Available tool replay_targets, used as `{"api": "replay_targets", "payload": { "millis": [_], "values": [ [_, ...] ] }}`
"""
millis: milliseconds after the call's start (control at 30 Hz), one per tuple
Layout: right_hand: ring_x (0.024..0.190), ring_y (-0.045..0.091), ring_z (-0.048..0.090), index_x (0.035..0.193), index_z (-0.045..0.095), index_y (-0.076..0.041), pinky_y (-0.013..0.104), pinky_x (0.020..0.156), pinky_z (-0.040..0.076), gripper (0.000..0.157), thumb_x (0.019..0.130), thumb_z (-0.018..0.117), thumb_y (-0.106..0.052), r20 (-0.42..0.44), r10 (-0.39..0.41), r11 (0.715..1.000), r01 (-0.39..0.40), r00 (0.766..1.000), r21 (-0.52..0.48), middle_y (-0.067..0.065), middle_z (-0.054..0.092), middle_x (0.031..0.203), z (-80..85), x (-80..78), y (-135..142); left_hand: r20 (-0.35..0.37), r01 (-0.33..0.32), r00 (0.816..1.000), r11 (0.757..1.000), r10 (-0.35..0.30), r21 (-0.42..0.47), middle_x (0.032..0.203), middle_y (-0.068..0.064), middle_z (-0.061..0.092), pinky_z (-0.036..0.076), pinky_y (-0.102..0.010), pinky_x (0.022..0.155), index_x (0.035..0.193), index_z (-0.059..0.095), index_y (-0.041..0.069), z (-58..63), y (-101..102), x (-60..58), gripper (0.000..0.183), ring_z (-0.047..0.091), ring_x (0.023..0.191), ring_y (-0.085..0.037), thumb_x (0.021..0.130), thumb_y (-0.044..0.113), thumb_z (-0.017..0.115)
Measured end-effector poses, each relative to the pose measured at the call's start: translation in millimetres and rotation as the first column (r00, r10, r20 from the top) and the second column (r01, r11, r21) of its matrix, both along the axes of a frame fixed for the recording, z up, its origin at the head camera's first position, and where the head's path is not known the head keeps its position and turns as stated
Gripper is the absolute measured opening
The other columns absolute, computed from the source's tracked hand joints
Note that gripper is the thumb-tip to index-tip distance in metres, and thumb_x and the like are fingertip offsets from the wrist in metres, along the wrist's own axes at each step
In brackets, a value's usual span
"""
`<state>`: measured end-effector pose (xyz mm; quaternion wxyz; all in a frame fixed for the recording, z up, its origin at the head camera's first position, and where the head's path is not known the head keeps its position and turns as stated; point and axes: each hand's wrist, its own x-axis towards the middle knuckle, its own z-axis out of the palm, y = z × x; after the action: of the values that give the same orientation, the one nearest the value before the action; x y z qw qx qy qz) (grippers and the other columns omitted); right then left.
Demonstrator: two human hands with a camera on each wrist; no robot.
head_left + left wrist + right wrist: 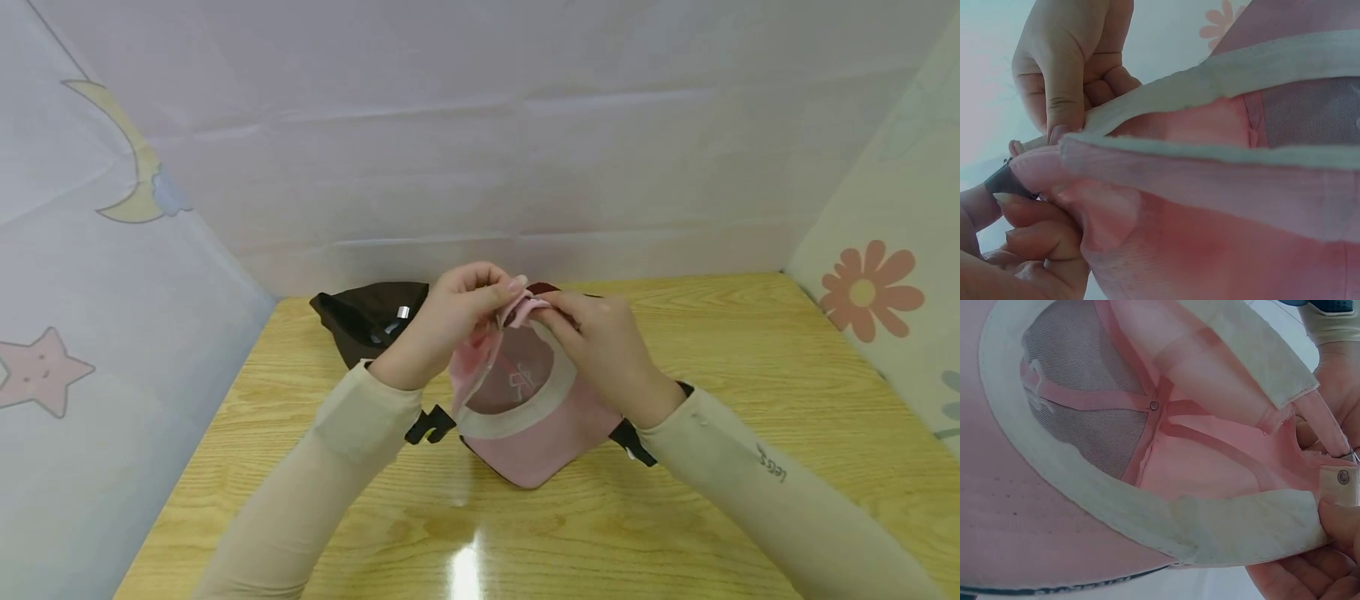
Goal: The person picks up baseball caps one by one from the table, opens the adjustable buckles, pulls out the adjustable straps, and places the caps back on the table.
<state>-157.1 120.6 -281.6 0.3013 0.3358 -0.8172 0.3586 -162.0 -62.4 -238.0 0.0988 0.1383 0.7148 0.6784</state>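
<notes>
Both hands hold a pink baseball cap (540,446) by its back strap (528,308), above the wooden table. My left hand (457,308) pinches one side of the strap between thumb and fingers. From the other side, my right hand (600,337) grips the strap end close by. A small dark buckle (1010,181) shows on the strap in the left wrist view. The cap's inside faces me, with a pale sweatband (1054,469) and grey mesh lining (1085,356). A metal eyelet (1343,477) sits near the strap end in the right wrist view.
A dark brown cap (375,304) lies at the back left of the wooden table (300,467). Part of a dark red thing (547,288) shows behind the hands. Printed cloth walls (480,183) stand at the back and both sides.
</notes>
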Motion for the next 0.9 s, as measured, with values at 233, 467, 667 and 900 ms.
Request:
{"api": "replay_targets", "payload": {
  "millis": [233,467,667,900],
  "values": [
    [0.058,0.016,0.062,0.095,0.073,0.006,0.031,0.055,0.050,0.016,0.080,0.076,0.002,-0.013,-0.014,1.000,0.014,1.000,0.008,0.015,0.072,0.085,-0.7,-1.2,0.2,0.010,-0.004,1.000,1.000,0.004,-0.012,0.063,-0.001,0.048,0.028,-0.027,0.045,0.081,0.061,0.005,0.2,-1.8,-0.1,0.019,0.031,0.047,-0.016,0.096,0.017,0.061],
    [0.064,0.023,0.068,0.095,0.073,0.006,0.036,0.058,0.054,0.018,0.079,0.077,0.001,-0.052,-0.015,0.999,0.018,0.999,0.041,0.016,0.072,0.087,2.2,-0.4,0.0,0.006,0.015,1.000,0.977,-0.014,-0.214,0.057,-0.002,0.046,0.033,-0.028,0.048,0.070,0.060,0.005,3.3,-2.7,-0.3,0.037,0.036,0.048,-0.018,0.095,0.032,0.063],
    [0.067,0.026,0.069,0.094,0.072,0.007,0.037,0.058,0.056,0.019,0.077,0.078,0.002,-0.071,-0.001,1.000,0.003,0.997,0.030,0.018,0.072,0.087,1.0,-0.9,-1.1,0.028,0.037,0.999,0.994,-0.035,-0.102,0.063,-0.002,0.049,0.030,-0.027,0.046,0.078,0.062,0.003,-0.7,-0.9,-1.8,0.025,0.034,0.048,-0.017,0.098,0.018,0.058],
    [0.065,0.026,0.068,0.093,0.072,0.008,0.036,0.056,0.055,0.019,0.076,0.079,0.003,-0.084,-0.001,0.999,0.004,0.996,0.032,0.018,0.072,0.085,0.1,-0.2,-1.7,0.011,0.015,1.000,1.000,-0.015,-0.016,0.062,0.000,0.047,0.026,-0.027,0.047,0.075,0.061,0.007,-7.5,0.5,-3.5,0.024,0.035,0.051,-0.014,0.097,0.014,0.057]
  ]
}}
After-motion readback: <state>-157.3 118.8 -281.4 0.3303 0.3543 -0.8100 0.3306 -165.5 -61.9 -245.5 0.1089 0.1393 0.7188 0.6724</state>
